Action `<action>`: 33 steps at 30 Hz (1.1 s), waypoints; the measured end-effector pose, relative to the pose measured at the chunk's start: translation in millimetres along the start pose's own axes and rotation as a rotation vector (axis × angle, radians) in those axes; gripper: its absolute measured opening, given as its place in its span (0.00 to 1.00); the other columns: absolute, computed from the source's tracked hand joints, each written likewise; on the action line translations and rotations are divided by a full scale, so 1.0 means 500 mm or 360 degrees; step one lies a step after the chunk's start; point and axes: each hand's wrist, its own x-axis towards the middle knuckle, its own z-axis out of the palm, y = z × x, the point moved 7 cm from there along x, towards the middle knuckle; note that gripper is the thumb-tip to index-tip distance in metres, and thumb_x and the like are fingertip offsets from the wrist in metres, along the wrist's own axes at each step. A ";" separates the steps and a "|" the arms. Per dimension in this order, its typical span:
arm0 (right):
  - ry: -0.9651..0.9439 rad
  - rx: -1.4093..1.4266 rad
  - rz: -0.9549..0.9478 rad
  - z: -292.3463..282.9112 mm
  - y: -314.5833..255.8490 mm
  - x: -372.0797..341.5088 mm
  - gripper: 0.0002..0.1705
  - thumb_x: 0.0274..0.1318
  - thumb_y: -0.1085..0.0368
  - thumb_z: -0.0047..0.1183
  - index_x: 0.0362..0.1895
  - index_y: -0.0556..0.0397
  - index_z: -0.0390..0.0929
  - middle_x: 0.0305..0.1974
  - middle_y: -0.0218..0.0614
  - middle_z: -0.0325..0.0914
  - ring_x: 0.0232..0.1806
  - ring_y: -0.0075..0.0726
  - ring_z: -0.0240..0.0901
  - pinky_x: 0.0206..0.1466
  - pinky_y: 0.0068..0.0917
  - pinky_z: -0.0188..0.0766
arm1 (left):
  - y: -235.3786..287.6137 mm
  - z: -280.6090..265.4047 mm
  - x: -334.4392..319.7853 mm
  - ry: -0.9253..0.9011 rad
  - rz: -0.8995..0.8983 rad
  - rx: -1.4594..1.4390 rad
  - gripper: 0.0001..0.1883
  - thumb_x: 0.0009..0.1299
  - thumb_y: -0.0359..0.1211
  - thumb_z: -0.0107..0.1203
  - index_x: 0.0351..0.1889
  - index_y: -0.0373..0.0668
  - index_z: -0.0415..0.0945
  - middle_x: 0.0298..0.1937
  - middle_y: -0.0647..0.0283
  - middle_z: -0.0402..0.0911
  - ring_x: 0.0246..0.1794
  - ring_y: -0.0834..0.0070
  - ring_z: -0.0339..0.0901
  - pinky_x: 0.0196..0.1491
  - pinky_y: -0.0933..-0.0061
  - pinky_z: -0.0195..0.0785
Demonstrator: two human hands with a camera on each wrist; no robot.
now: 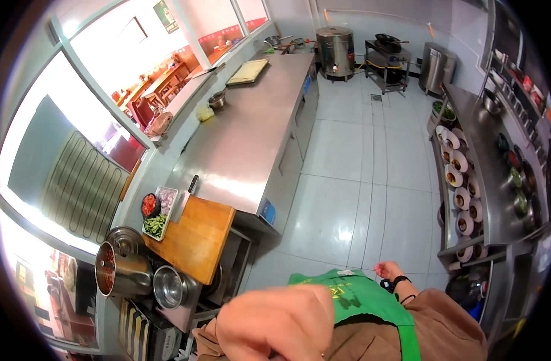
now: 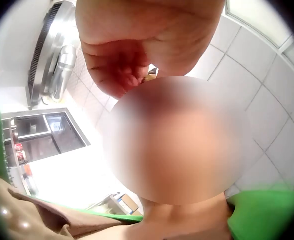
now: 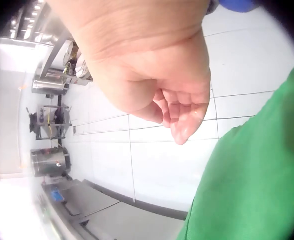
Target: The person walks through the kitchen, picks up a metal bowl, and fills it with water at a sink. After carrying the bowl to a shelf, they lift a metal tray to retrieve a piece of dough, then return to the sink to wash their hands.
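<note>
My left hand (image 1: 278,322) is raised close in front of the head camera, its fingers curled and blurred. From the left wrist view, the same hand (image 2: 147,45) is up by the person's head, with the fingers folded toward the palm; a small dark and yellowish bit shows beyond the fingertips. Low beside the green apron (image 1: 359,301) hangs my right hand (image 1: 388,269), a black watch (image 1: 386,285) on its wrist. Nothing lies in the right palm (image 3: 152,80), and its fingers are loosely bent over the tiled floor.
A wooden cutting board (image 1: 194,231) lies at the steel counter's (image 1: 245,132) near end, beside a cleaver (image 1: 182,204) and a tray (image 1: 165,190) of chopped vegetables. A stock pot (image 1: 125,274) and steel bowl (image 1: 170,287) stand left. Shelves of plates (image 1: 462,198) line the right.
</note>
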 end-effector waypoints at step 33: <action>0.0352 0.0410 -0.0008 -0.103 -0.131 0.068 0.09 0.61 0.69 0.47 0.36 0.65 0.74 0.30 0.46 0.80 0.30 0.41 0.80 0.33 0.33 0.81 | -0.750 -0.283 -0.446 0.1786 -0.1754 -0.1434 0.16 0.74 0.48 0.46 0.35 0.47 0.73 0.34 0.66 0.70 0.34 0.73 0.62 0.39 0.73 0.60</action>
